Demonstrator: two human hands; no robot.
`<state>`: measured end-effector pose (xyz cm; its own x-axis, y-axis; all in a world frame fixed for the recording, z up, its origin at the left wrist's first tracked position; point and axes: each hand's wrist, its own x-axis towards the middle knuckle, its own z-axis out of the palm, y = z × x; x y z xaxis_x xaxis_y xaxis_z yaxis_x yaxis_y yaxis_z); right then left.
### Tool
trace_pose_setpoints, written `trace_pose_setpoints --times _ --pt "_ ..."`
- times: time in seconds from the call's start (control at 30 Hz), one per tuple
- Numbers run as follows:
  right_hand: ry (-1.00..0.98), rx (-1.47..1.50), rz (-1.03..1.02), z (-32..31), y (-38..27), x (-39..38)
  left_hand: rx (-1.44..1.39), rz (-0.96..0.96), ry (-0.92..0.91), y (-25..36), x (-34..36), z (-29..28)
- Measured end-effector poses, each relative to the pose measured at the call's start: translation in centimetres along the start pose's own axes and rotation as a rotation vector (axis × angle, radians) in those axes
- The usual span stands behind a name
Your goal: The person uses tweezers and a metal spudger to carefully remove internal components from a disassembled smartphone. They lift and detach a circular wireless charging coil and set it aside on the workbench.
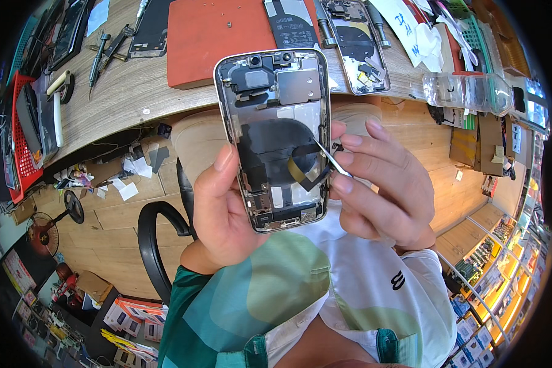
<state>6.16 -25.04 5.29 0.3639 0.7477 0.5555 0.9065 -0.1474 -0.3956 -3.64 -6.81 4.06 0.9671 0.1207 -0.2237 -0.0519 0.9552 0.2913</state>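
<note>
My left hand (pixel 218 211) is closed around the left edge of an opened phone housing (pixel 273 132), tilted up above my lap with its inside facing me. Camera modules and metal shields fill its top, and the middle is bare with a dark round patch. In my right hand (pixel 389 190) is a slim, pointed silver tool (pixel 332 158), pinched between thumb and fingers. Its tip lies over the phone's right edge; whether it is tweezers or a pick I cannot make out. Beside the tip curls a black and yellowish ribbon cable (pixel 297 172).
On the wooden bench lie a red mat (pixel 193 46) with tiny screws, a phone battery (pixel 291 24), a second opened phone (pixel 356 49) and screwdrivers (pixel 98 61). A red basket (pixel 26 135) stands left, a clear plastic bottle (pixel 466 93) right. A chair armrest (pixel 150 245) is beside me.
</note>
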Motion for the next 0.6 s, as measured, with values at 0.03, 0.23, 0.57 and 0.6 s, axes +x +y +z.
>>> trace_pose_setpoints --times 0.03,0.23,0.57,0.6 --pt "-0.005 0.01 0.011 -0.1 0.1 0.1 -0.033 -0.008 0.004 0.0 0.0 0.1" --pt "0.098 0.31 0.165 -0.4 0.2 0.7 -0.038 -0.045 0.061 0.0 0.0 0.3" --pt "0.145 0.536 0.216 -0.1 1.5 0.5 0.111 -0.104 0.153 0.5 0.4 0.7" --pt "0.141 0.541 0.222 -0.1 1.5 0.6 0.105 -0.115 0.151 0.6 0.5 0.7"
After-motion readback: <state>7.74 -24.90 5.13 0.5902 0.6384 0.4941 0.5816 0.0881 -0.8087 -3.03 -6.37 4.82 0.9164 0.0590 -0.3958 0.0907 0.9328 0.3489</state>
